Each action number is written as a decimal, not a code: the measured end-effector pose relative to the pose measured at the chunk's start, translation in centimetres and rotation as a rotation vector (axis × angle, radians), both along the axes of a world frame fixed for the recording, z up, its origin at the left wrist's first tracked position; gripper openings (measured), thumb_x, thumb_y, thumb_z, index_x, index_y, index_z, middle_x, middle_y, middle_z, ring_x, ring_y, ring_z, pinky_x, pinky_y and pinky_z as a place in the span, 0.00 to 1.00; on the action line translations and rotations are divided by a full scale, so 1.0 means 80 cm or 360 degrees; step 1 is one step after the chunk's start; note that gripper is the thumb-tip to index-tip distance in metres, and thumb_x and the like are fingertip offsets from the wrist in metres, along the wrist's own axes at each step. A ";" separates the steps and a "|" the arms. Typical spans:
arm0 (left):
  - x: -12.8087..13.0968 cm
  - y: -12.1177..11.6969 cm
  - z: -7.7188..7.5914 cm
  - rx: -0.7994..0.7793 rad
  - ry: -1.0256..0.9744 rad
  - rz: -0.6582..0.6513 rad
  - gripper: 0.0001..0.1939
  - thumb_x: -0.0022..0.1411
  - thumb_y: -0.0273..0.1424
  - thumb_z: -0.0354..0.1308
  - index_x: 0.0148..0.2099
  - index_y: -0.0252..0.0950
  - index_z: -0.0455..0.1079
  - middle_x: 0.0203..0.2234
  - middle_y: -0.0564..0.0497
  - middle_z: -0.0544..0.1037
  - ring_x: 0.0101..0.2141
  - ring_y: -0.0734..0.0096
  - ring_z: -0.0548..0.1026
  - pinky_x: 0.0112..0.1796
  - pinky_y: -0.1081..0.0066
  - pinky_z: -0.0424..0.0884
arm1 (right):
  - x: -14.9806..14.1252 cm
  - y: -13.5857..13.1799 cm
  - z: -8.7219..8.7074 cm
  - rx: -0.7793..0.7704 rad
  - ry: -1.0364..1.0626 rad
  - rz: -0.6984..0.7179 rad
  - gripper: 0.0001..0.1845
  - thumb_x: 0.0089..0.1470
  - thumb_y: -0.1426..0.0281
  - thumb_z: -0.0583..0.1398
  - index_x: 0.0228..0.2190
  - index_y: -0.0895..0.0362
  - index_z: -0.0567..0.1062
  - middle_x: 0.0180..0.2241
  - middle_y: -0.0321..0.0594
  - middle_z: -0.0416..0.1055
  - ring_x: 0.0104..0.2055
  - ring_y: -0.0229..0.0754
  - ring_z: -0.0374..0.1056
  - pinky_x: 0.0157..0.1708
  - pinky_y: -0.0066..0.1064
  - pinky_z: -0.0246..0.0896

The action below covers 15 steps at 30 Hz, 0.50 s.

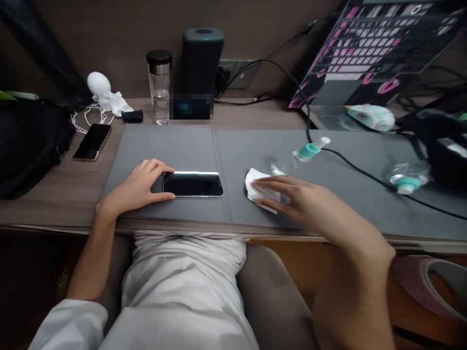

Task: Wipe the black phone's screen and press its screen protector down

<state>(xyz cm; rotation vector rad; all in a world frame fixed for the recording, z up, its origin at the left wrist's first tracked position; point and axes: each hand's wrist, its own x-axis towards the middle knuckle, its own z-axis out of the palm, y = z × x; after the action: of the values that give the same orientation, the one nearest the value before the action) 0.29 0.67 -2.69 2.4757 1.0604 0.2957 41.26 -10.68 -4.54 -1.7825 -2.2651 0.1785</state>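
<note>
A black phone (pixel 193 184) lies face up on the grey desk mat (pixel 182 146). My left hand (pixel 140 187) grips its left end, thumb below and fingers above. My right hand (pixel 292 197) rests with fingers stretched out on a crumpled white tissue (pixel 255 187) to the right of the phone, pressing it to the mat. A small clear spray bottle with a teal collar (pixel 310 149) lies on its side just beyond the tissue.
A second phone (pixel 92 141) lies at left beside a black bag (pixel 29 141). A glass bottle (pixel 159 87), a black speaker (pixel 202 63), a white figure (pixel 99 87) stand at the back. A propped laptop (pixel 368 43), cables and another bottle (pixel 406 177) fill the right.
</note>
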 end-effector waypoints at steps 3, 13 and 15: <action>0.001 0.000 -0.001 0.0030 -0.0009 -0.0002 0.32 0.73 0.55 0.64 0.70 0.43 0.70 0.61 0.44 0.74 0.63 0.49 0.70 0.67 0.50 0.66 | -0.004 0.011 -0.004 0.0020 0.0002 0.0033 0.23 0.75 0.54 0.54 0.52 0.50 0.85 0.58 0.46 0.84 0.53 0.59 0.83 0.48 0.49 0.78; 0.002 0.000 -0.003 0.0343 -0.0036 -0.0093 0.28 0.74 0.49 0.67 0.67 0.40 0.76 0.56 0.43 0.78 0.56 0.53 0.75 0.62 0.53 0.72 | -0.025 0.021 0.006 0.0350 -0.0118 -0.0057 0.17 0.74 0.61 0.54 0.44 0.51 0.82 0.37 0.47 0.85 0.35 0.56 0.80 0.31 0.43 0.67; 0.002 0.000 -0.004 0.0389 -0.0025 -0.0114 0.28 0.74 0.48 0.67 0.67 0.38 0.76 0.57 0.43 0.79 0.55 0.53 0.76 0.61 0.53 0.73 | -0.036 0.023 0.004 0.0458 -0.0095 -0.0038 0.18 0.76 0.60 0.53 0.48 0.53 0.81 0.43 0.49 0.86 0.42 0.58 0.82 0.38 0.46 0.72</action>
<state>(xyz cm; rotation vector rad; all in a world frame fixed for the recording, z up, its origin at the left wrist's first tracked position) 0.44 0.71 -2.99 2.7148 0.9769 0.4455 38.41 -8.83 -4.18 -1.6813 -2.1772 -0.1982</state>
